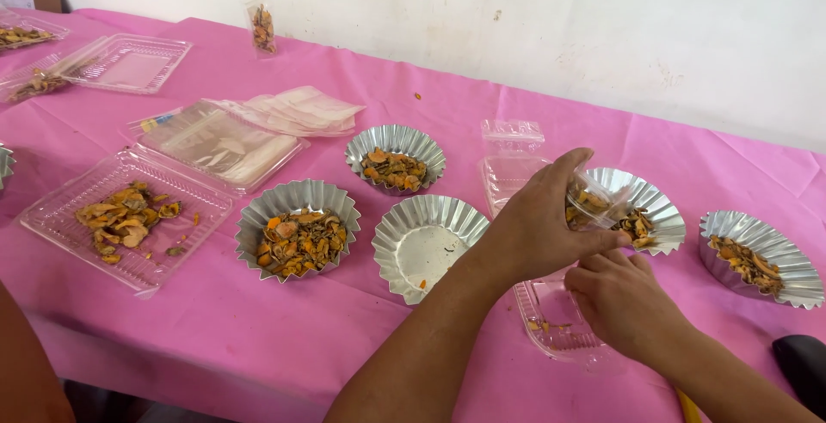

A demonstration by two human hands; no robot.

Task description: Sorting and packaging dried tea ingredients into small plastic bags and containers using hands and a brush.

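Foil cups of dried orange-brown slices stood in a loose row on the pink-covered counter (258, 337): left to right, a clear plastic tray (60, 225) with loose slices, a filled fluted cup (298, 229), a second filled cup behind it (395, 158), and an almost empty cup (422, 247) near the middle. Right of these the left hand (538, 229) was closed around a small clear bag (589, 203) partly filled with slices, held just above an open clamshell lid (555, 315). The right hand (624, 302), fingers curled, pinched the bag's lower edge. Behind them sat a tilted foil cup (658, 208), with another filled cup (757, 259) at the far right. Keeping the bag's mouth upright and steady over the clamshell would probably catch any slices that slipped.
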